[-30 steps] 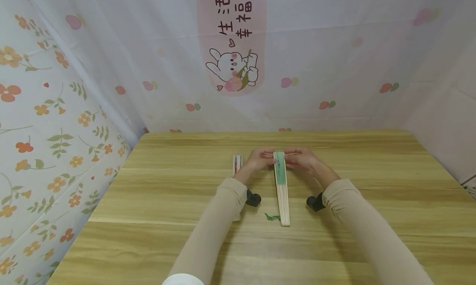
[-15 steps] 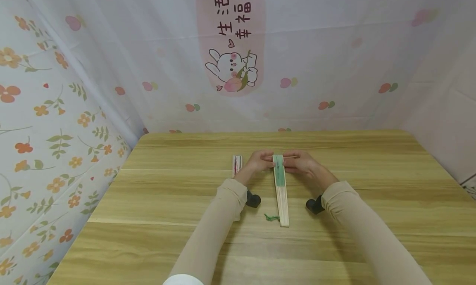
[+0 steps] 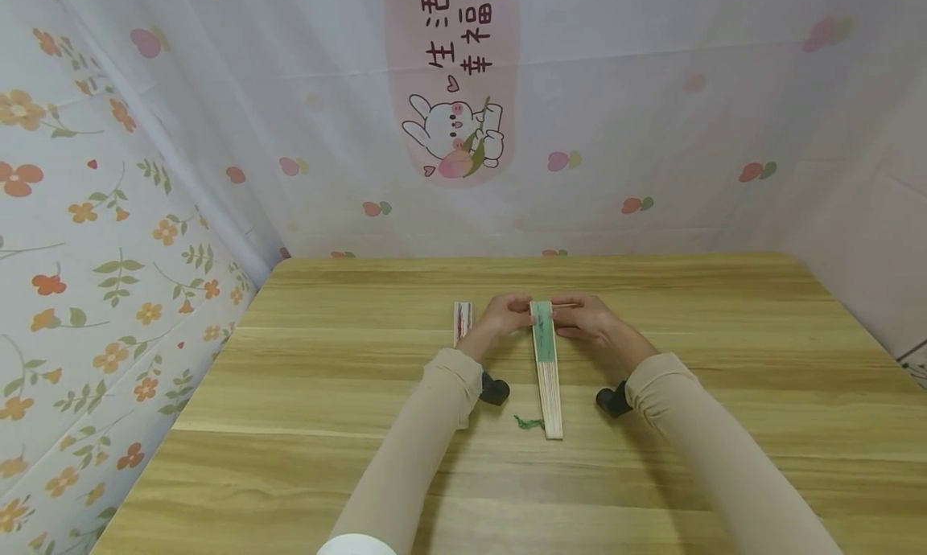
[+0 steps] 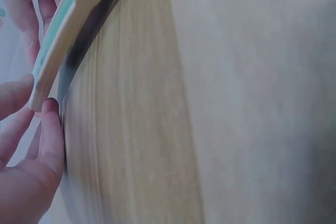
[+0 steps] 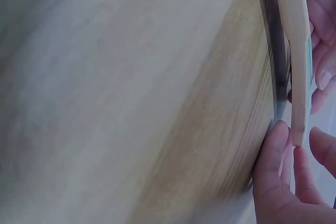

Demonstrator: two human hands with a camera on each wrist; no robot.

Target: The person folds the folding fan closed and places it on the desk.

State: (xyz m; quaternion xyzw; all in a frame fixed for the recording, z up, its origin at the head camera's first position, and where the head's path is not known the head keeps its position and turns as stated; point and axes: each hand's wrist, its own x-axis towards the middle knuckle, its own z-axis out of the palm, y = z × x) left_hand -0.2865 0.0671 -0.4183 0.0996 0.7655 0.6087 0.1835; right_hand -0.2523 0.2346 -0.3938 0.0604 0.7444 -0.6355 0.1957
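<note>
A folded fan (image 3: 546,370) with a green leaf and pale wooden ribs lies lengthwise in the middle of the table. Its narrow end points towards me, with a green tassel (image 3: 529,422) beside it. At the wide far end, my left hand (image 3: 505,314) pinches the left edge, its thumb (image 4: 17,96) on the green face and fingers below. My right hand (image 3: 590,318) holds the same end from the right, thumb above and fingers (image 5: 272,153) underneath. In both wrist views that end stands off the tabletop, over a dark shadow.
A second folded fan (image 3: 462,320), white with red and dark marks, lies left of my left hand, partly hidden by it. Black wrist mounts (image 3: 495,391) hang under both sleeves. The wooden table (image 3: 304,394) ends at a printed curtain (image 3: 615,121) behind.
The far end of the green fan and both hands have come very slightly towards me. The grip looks much the same, and the second fan stays put.
</note>
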